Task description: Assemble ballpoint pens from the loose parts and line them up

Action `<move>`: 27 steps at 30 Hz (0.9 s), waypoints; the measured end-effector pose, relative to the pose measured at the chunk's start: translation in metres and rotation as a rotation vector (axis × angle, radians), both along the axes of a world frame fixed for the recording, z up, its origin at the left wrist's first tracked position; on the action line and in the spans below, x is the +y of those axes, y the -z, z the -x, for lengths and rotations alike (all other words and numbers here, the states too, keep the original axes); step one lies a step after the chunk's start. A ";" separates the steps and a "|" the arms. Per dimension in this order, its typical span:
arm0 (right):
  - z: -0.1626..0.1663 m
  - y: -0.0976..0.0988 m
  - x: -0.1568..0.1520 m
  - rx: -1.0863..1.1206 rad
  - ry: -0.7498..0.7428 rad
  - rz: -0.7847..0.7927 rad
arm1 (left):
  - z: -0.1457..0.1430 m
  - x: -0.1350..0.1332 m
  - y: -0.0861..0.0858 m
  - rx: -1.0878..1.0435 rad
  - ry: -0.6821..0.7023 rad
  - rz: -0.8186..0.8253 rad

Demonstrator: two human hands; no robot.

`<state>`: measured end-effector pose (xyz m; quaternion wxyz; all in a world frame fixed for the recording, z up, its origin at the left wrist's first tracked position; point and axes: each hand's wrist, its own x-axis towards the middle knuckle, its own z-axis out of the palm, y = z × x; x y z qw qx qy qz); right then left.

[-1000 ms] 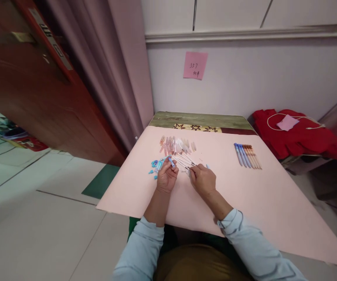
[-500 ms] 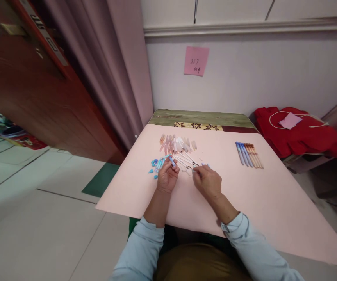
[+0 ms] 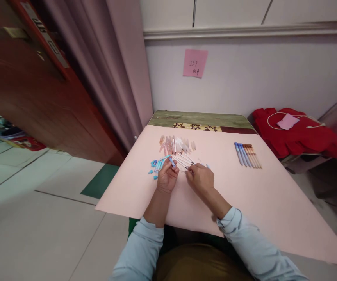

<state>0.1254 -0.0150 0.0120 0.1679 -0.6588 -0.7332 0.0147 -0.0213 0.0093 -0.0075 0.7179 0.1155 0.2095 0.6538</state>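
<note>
My left hand (image 3: 167,177) is closed around a blue pen barrel (image 3: 172,162), its end pointing up between thumb and fingers. To the right, my right hand (image 3: 201,178) is low over the paper with fingers pinched together at the dark tips of several white pen refills (image 3: 182,159); what it grips, if anything, is hidden by the fingers. Light-blue barrels (image 3: 159,165) lie just left of my left hand, beside small blue caps (image 3: 150,171). Behind the refills is a spread of pinkish clear pen parts (image 3: 168,145).
A row of blue and brown-topped pens (image 3: 248,155) lies on the right of the pink paper (image 3: 244,203). A red cloth (image 3: 303,136) with a white cable (image 3: 270,119) is beyond the table's right edge. A curtain (image 3: 124,70) and a wooden door (image 3: 54,105) stand left.
My right hand has moved left, closer to my left hand and onto the refill tips. My left hand keeps the blue barrel in nearly the same place.
</note>
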 end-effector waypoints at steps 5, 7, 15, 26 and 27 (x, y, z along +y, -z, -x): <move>0.005 0.001 0.002 -0.043 0.010 0.052 | 0.000 0.000 0.001 0.003 0.014 -0.014; 0.006 0.002 0.002 -0.019 0.035 0.064 | 0.000 0.000 0.001 0.010 0.014 -0.013; 0.008 0.006 0.006 0.106 0.147 0.095 | -0.001 -0.001 -0.002 0.030 0.016 -0.003; 0.002 0.013 0.007 0.220 0.119 0.058 | -0.001 -0.002 -0.003 0.052 0.025 -0.012; 0.001 0.013 0.006 0.237 0.113 0.036 | -0.002 -0.002 -0.003 0.052 0.025 -0.015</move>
